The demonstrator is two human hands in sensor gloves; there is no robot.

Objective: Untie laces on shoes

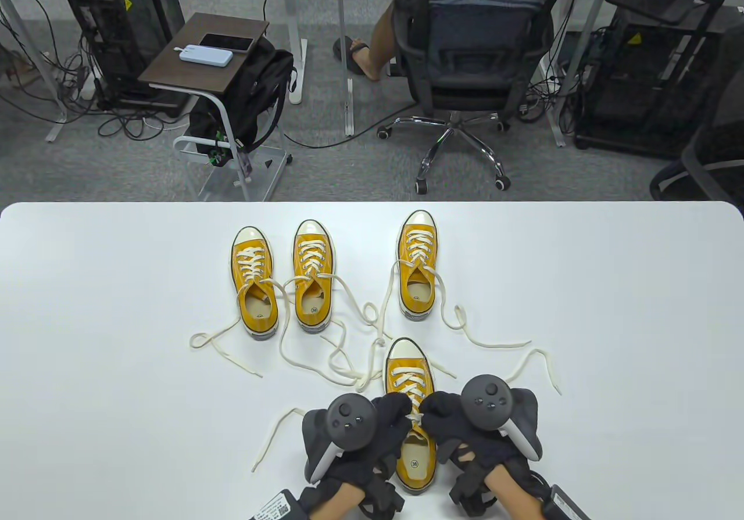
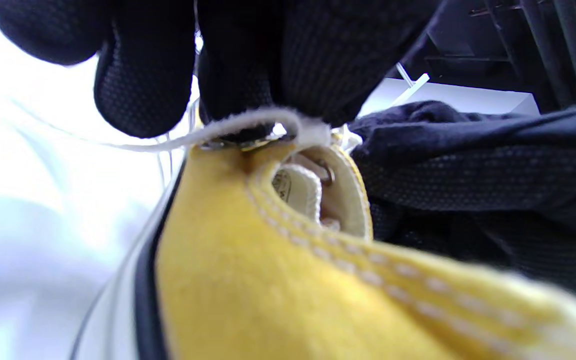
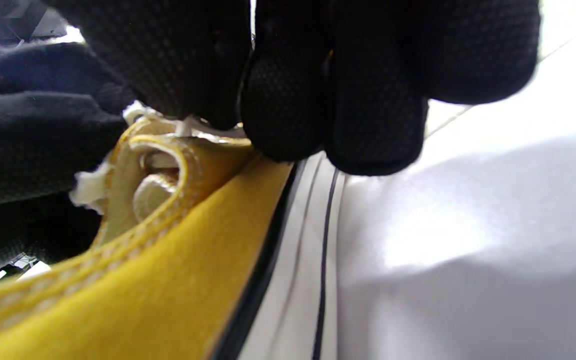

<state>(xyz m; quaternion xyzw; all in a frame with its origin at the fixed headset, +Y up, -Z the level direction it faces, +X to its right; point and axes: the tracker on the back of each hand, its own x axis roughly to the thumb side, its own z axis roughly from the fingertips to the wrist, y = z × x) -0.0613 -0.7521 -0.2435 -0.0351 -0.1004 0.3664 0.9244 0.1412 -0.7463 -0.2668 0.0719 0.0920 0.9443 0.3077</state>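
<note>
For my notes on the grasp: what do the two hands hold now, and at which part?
Both hands work on the nearest shoe. The left hand pinches its lace at the top eyelets; the right hand has its fingers there too, but its hold is hidden.

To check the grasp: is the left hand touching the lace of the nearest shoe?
Touching. In the left wrist view, the left hand fingertips press on the white lace at the shoe collar.

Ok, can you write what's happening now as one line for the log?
step: untying nearest yellow shoe | left hand: pinching its lace | right hand: fingers at top eyelets | three far shoes: laces loose
</note>
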